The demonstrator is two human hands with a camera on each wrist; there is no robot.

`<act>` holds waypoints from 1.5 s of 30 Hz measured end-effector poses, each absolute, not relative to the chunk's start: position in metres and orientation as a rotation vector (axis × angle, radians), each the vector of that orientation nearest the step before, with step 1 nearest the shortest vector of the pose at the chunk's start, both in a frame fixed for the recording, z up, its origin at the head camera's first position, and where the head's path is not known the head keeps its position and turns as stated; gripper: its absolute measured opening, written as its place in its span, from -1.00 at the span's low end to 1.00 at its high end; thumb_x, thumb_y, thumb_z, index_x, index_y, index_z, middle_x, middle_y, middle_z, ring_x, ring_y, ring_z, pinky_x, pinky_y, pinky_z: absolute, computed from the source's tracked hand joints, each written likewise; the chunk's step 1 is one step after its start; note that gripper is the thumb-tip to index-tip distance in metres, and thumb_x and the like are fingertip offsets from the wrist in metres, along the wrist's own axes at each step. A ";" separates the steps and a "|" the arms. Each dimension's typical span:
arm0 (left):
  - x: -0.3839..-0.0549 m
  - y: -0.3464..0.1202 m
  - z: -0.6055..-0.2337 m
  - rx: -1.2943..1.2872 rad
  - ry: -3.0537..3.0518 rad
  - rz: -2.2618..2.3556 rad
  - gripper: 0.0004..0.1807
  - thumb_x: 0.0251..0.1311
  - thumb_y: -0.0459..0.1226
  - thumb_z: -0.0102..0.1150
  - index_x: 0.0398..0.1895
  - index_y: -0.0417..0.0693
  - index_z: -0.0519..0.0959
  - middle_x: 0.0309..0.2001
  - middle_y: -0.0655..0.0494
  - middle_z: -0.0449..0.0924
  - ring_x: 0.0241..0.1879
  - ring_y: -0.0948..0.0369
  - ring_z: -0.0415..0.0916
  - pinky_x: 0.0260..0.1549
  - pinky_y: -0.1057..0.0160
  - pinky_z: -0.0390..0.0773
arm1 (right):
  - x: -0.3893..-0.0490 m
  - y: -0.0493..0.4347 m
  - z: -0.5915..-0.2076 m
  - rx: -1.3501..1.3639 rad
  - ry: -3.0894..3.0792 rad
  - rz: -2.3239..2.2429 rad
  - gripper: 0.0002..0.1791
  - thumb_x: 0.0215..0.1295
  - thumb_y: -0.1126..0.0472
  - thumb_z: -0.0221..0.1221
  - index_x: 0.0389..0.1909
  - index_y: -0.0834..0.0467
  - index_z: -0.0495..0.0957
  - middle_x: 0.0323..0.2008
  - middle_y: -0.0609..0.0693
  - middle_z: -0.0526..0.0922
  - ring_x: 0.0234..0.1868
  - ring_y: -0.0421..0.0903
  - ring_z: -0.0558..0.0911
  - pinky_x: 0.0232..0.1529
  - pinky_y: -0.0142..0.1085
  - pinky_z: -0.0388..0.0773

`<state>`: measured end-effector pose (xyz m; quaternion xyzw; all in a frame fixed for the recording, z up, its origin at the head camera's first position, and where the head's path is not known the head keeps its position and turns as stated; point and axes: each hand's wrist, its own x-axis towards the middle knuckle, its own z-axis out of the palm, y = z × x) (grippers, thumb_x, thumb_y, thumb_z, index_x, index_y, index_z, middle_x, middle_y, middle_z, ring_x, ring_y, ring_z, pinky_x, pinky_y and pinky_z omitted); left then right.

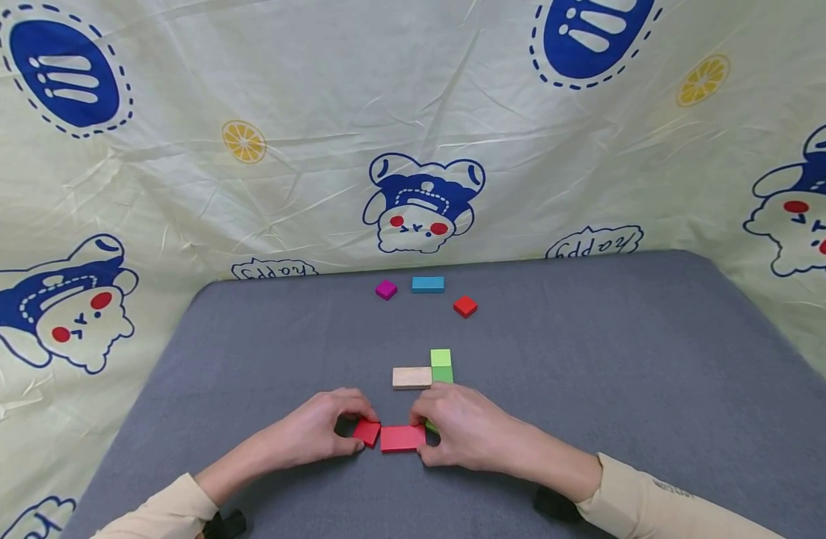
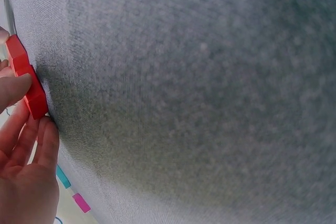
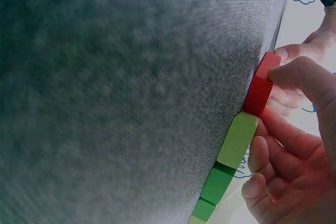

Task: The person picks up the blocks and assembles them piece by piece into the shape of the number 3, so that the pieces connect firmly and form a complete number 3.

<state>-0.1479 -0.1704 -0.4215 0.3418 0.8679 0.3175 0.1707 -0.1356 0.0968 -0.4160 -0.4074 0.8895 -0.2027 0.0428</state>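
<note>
My left hand [image 1: 319, 427] pinches a small red block [image 1: 367, 432] between thumb and fingers. Right beside it, a longer red rectangular block [image 1: 402, 439] lies on the grey table, its right end between the thumb and fingers of my right hand [image 1: 470, 428]. The small block sits slightly turned against the long one's left end. A light green block [image 3: 237, 140] touches the long block in the right wrist view; in the head view the right hand mostly covers it. Darker green blocks [image 3: 218, 182] continue the row there. Both red blocks [image 2: 35, 98] show in the left wrist view.
Ahead of the hands lie a pale wooden block [image 1: 411, 378], a green block [image 1: 442, 374] and a light green block [image 1: 441, 358]. Farther back are a magenta block [image 1: 386, 290], a blue block [image 1: 428, 284] and a red block [image 1: 464, 306]. A printed cloth [image 1: 319, 202] hangs behind the table.
</note>
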 end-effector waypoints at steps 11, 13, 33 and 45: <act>-0.148 -0.171 -0.423 0.971 2.471 0.910 -0.67 0.10 -0.36 0.35 -0.08 0.19 0.65 -0.13 0.44 0.53 -0.07 0.33 0.43 -0.02 0.23 0.49 | -0.134 0.096 -0.415 -1.228 2.735 -0.592 -0.78 0.03 0.09 0.39 -0.29 0.01 0.63 -0.42 -0.23 0.49 -0.37 -0.30 0.39 -0.37 -0.41 0.39; -0.148 -0.171 -0.422 0.967 2.471 0.907 -0.67 0.10 -0.36 0.35 -0.08 0.20 0.65 -0.12 0.44 0.53 -0.07 0.34 0.43 -0.02 0.23 0.49 | -0.134 0.096 -0.415 -1.227 2.736 -0.587 -0.78 0.03 0.09 0.38 -0.28 0.01 0.63 -0.42 -0.23 0.49 -0.36 -0.30 0.39 -0.37 -0.41 0.39; -0.151 -0.172 -0.421 0.979 2.431 0.894 -0.65 0.12 -0.37 0.31 -0.05 0.20 0.65 -0.09 0.43 0.52 -0.05 0.32 0.43 0.00 0.21 0.48 | -0.134 0.097 -0.415 -1.218 2.733 -0.581 -0.78 0.04 0.08 0.39 -0.28 0.00 0.63 -0.43 -0.23 0.49 -0.40 -0.31 0.39 -0.36 -0.39 0.39; -0.150 -0.174 -0.422 0.967 2.423 0.904 -0.64 0.12 -0.36 0.31 -0.06 0.26 0.65 -0.08 0.44 0.52 -0.02 0.31 0.42 0.02 0.18 0.47 | -0.135 0.098 -0.416 -1.211 2.726 -0.587 -0.77 0.04 0.08 0.39 -0.26 0.00 0.64 -0.42 -0.24 0.49 -0.38 -0.31 0.38 -0.36 -0.39 0.39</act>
